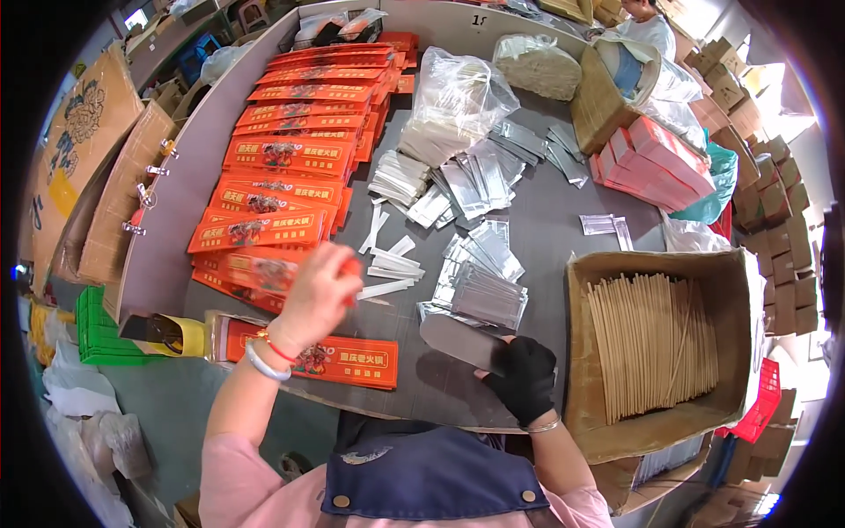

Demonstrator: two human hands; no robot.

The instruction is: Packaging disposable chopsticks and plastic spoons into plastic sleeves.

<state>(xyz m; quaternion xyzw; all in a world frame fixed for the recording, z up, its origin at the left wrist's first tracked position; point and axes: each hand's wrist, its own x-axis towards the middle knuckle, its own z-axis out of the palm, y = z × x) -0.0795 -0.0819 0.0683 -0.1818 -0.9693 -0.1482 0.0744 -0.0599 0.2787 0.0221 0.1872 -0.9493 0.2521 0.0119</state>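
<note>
We're watching the left hand [315,295], blurred at centre-left beside red packets [282,154] that fan toward the upper left; something reddish, perhaps a packet, shows at its fingers, but we can't tell whether it's pinched. Right of centre below, the black-gloved right hand [523,374] grips a flat grey piece [456,341], one end hidden. Upper right, the frame cuts off a co-worker [650,33].

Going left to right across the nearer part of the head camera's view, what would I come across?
Green crate → left hand → grey slab → gloved right hand → sticks → red crate.
</note>
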